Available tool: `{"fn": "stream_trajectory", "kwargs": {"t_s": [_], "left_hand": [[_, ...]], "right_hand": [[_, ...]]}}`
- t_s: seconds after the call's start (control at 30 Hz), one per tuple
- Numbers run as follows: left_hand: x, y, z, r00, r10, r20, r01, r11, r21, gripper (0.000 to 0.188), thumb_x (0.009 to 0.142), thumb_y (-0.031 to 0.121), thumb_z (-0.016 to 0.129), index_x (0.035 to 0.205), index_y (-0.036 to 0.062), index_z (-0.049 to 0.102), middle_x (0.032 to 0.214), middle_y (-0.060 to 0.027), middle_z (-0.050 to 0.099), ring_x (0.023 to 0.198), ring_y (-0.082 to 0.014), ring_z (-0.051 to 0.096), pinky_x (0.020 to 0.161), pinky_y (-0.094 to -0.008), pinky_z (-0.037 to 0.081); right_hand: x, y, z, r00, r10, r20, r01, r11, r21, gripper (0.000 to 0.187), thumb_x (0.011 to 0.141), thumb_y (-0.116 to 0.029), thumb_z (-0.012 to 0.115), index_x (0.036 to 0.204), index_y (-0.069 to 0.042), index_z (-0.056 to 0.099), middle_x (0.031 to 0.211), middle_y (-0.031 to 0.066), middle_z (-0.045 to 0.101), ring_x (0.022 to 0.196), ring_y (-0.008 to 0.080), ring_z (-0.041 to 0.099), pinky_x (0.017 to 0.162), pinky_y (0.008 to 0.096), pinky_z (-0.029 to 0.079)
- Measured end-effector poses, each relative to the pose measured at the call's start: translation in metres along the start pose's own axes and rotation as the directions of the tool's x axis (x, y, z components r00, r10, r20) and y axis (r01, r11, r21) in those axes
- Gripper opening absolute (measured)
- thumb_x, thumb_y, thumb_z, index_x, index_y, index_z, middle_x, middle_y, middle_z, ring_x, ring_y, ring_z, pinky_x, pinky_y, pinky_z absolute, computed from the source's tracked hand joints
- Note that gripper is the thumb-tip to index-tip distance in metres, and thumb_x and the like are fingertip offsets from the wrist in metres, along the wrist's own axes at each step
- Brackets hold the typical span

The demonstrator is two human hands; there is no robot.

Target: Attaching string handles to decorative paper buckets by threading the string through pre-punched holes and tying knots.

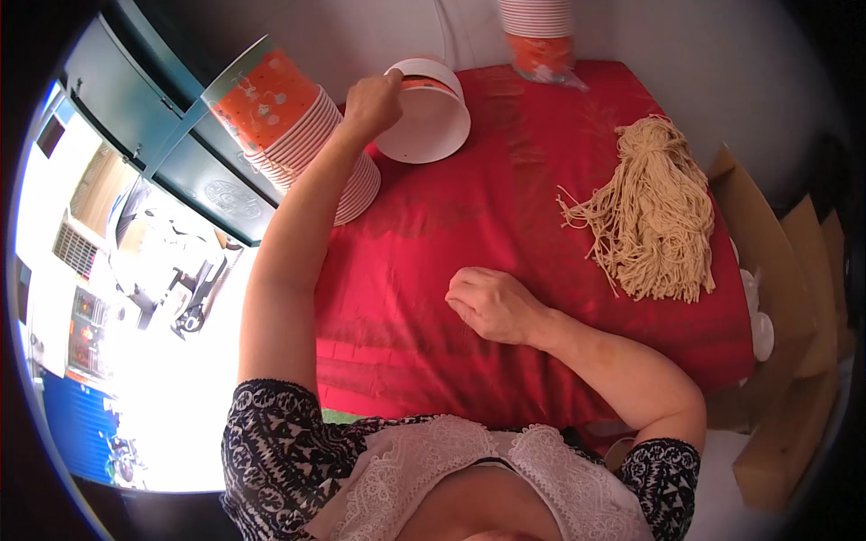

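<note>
My left hand (pixel 373 108) reaches to the far left of the table and is closed on the rim of a paper bucket (pixel 422 126). The bucket lies tipped over, its white inside facing me, and a second white rim shows behind it. Beside it leans a tall stack of nested paper buckets (pixel 311 135), orange-red and green on the outermost one, partly hidden by my left forearm. My right hand (pixel 492 305) rests on the red cloth in the middle, fingers curled in. Anything inside that hand is hidden.
The table wears a red cloth (pixel 433 252). A bundle of beige cords (pixel 658 212) lies on the right. More stacked buckets (pixel 539 41) in clear plastic stand at the back. Cardboard boxes (pixel 767 261) flank the right edge; a dark green door (pixel 135 90) is at left.
</note>
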State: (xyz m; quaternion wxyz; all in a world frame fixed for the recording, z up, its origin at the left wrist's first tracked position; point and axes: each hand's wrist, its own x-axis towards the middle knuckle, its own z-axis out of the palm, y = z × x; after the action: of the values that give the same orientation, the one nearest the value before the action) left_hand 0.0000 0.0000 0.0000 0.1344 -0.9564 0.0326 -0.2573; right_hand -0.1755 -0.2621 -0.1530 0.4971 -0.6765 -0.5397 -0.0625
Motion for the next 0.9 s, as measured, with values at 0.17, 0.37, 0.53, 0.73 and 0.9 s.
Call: {"fn": "stream_trajectory", "kwargs": {"t_s": [0.17,0.37,0.53,0.73,0.9], "left_hand": [[-0.018,0.006,-0.032,0.999,-0.019,-0.031,0.014,0.989,-0.144,0.019,0.075,0.01,0.058,0.092,0.0015,0.059,0.081,-0.0226,0.066,0.079,-0.0424,0.064,0.069,-0.051,0.051],[-0.046,-0.008,-0.066,0.989,-0.124,-0.086,0.056,0.832,-0.551,0.019,0.073,0.012,0.063,0.086,-0.0026,0.059,0.069,-0.0161,0.063,0.063,-0.0279,0.065,0.056,-0.038,0.052],[-0.07,-0.001,-0.089,0.945,-0.245,0.216,0.318,0.534,-0.783,0.015,0.079,0.013,0.061,0.084,-0.002,0.061,0.071,-0.0067,0.06,0.065,-0.0148,0.061,0.057,-0.028,0.049],[-0.108,0.006,-0.088,0.94,-0.331,0.081,0.221,0.41,-0.885,0.014,0.076,0.008,0.06,0.081,-0.0049,0.06,0.067,-0.0077,0.059,0.053,-0.0136,0.057,0.045,-0.0273,0.046],[-0.157,0.042,-0.085,0.833,-0.316,-0.454,-0.058,0.766,-0.64,0.016,0.074,0.006,0.065,0.084,0.0002,0.053,0.096,-0.0145,0.067,0.059,-0.019,0.06,0.053,-0.0312,0.048]], "right_hand": [[0.0,0.005,-0.005,0.999,-0.032,-0.01,0.032,0.999,-0.028,0.012,0.085,-0.009,0.058,0.077,0.0,0.063,0.083,0.0128,0.06,0.079,0.0317,0.06,0.073,0.0412,0.051],[0.001,0.004,-0.001,0.999,-0.051,0.001,0.051,0.998,-0.031,0.012,0.085,-0.008,0.058,0.077,0.0,0.063,0.082,0.0126,0.06,0.079,0.0314,0.06,0.072,0.0411,0.051],[0.001,0.004,-0.005,0.998,-0.034,0.05,0.036,0.998,-0.042,0.009,0.086,-0.007,0.061,0.084,0.002,0.063,0.088,0.0126,0.062,0.082,0.031,0.062,0.073,0.04,0.051],[0.002,-0.001,-0.007,0.995,-0.051,0.085,0.057,0.996,-0.075,0.009,0.085,-0.007,0.062,0.082,0.001,0.063,0.086,0.0123,0.063,0.08,0.0309,0.062,0.072,0.0394,0.051],[0.001,-0.014,-0.009,0.99,-0.133,0.043,0.133,0.991,0.022,0.012,0.085,-0.009,0.062,0.076,-0.001,0.061,0.076,0.0126,0.06,0.071,0.0305,0.061,0.063,0.0397,0.051]]}}
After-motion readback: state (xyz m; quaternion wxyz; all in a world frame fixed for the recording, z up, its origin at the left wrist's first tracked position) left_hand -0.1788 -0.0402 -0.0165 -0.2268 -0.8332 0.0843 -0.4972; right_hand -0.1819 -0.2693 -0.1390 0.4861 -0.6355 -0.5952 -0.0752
